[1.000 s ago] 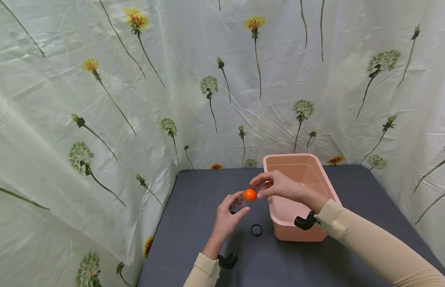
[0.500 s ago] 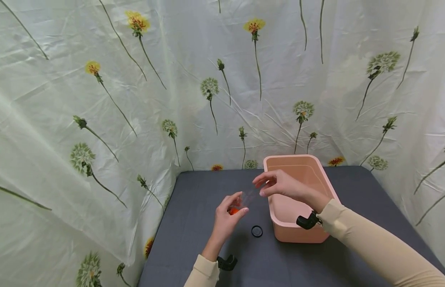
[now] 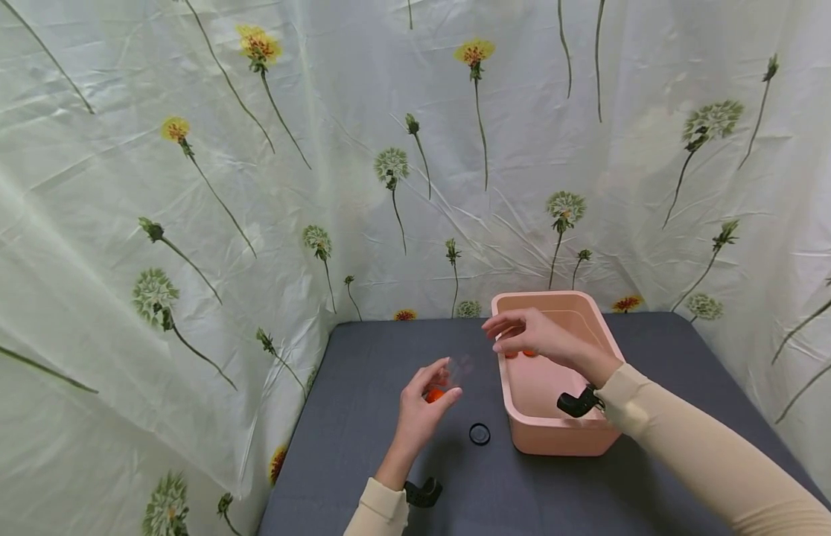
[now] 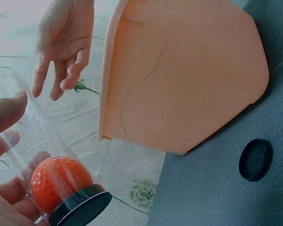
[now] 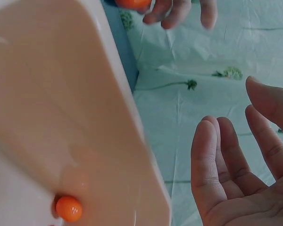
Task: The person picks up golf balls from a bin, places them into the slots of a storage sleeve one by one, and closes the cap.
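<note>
My left hand (image 3: 418, 409) grips a clear plastic tube (image 4: 47, 127), tilted, its open mouth towards the right hand. At the tube's lower end an orange golf ball (image 4: 59, 181) rests just inside a black end cap (image 4: 82, 207). My right hand (image 3: 543, 339) hangs over the left rim of a pink bin (image 3: 556, 445), fingers loosely bent around nothing. Inside that bin lie orange balls (image 5: 69, 208), partly hidden in the head view by the right hand.
A loose black cap (image 3: 479, 434) lies on the dark grey table (image 3: 368, 365), left of the bin. Behind the table hangs a pale curtain (image 3: 362, 112) with a dandelion print. Each wrist wears a black camera mount.
The orange golf ball, at the right hand's fingertips a second ago, has dropped into the tube. The right hand has since drawn back right, over the bin; the left hand has barely moved.
</note>
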`<state>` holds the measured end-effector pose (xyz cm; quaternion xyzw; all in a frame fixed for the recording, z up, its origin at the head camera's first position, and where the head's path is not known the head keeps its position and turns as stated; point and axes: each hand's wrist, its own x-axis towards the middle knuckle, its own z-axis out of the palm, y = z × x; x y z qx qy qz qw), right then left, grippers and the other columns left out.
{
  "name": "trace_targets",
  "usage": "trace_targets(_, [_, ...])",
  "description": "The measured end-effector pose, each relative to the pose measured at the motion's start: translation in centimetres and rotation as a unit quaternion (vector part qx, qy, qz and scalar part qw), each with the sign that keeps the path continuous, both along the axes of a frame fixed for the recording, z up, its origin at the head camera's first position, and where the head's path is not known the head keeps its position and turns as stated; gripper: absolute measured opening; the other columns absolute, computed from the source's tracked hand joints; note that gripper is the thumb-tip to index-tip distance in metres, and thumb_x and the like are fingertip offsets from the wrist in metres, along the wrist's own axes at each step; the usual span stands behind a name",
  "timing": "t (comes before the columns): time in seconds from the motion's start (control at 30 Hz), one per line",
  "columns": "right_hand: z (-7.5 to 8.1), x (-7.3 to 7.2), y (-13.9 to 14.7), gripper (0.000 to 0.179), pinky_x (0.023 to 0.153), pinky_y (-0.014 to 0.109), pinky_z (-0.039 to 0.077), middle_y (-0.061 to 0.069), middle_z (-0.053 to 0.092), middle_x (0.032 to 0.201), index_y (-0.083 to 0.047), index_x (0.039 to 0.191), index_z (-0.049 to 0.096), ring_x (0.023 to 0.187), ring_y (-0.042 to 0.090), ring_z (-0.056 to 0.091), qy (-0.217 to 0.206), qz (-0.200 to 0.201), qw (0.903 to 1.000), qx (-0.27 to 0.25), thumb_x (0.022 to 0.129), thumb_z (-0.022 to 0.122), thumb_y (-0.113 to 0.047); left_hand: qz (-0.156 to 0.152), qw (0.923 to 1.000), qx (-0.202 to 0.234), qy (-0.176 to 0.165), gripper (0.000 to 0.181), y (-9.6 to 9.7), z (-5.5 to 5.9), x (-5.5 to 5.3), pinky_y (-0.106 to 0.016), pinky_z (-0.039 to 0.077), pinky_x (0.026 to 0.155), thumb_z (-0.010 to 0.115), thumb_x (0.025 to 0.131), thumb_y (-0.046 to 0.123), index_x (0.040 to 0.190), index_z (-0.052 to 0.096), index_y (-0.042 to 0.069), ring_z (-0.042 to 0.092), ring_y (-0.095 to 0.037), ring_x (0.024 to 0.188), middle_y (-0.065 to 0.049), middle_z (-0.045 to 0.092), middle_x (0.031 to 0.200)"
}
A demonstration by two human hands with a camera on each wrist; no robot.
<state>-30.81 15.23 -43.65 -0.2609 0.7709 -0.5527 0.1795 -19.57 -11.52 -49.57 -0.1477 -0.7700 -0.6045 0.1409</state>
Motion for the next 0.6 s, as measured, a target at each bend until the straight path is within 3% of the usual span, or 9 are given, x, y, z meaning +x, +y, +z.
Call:
trace_targets(0.1, [-0.2,-0.7,0.6,0.041,0.089,0.044,0.055,0.015,0.064,0.128,-0.01,0.133,0.063,0.117,0.036,0.06,0.008,-0.017,0.9998,0.002,0.093,0.073,-0.013,0.0,1.0,0.0,-0.001,0.051,0.0,0.0,0.1,-0.056,0.051,0.089,0.078,0.088,0.008,0.136,0.063,0.012,0.065,-0.031,0.105,-0.009,0.066,0.114])
trace_targets(0.33, [-1.0,-2.4,2.1,0.051,0.097,0.052,0.049,0.024,0.054,0.139,-0.004,0.142,0.054,0.122,0.035,0.057,-0.017,-0.053,0.9984,-0.007,0.096,0.071,-0.017,-0.002,0.9999,0.008,-0.013,0.051,-0.1,-0.3,0.0,-0.054,0.053,0.088,0.078,0.089,0.012,0.137,0.062,0.019,0.066,-0.029,0.107,-0.005,0.07,0.117])
trace_targets(0.47, [-1.9,-3.5,3.2,0.055,0.101,0.053,0.046,0.023,0.052,0.142,-0.001,0.145,0.049,0.123,0.036,0.055,-0.028,-0.081,0.9963,-0.006,0.097,0.069,-0.019,-0.008,0.9999,0.011,-0.009,0.051,-0.1,-0.5,0.0,-0.057,0.053,0.087,0.078,0.089,0.011,0.138,0.062,0.014,0.065,-0.033,0.106,-0.007,0.07,0.116])
trace_targets(0.6, [-2.7,-4.3,4.1,0.058,0.102,0.052,0.046,0.028,0.046,0.145,0.003,0.146,0.045,0.129,0.044,0.05,-0.055,-0.11,0.9923,-0.017,0.097,0.069,-0.018,-0.012,0.9999,0.005,-0.009,0.052,0.0,-0.6,0.1,-0.053,0.054,0.088,0.078,0.089,0.012,0.139,0.061,0.012,0.065,-0.034,0.107,-0.006,0.07,0.117])
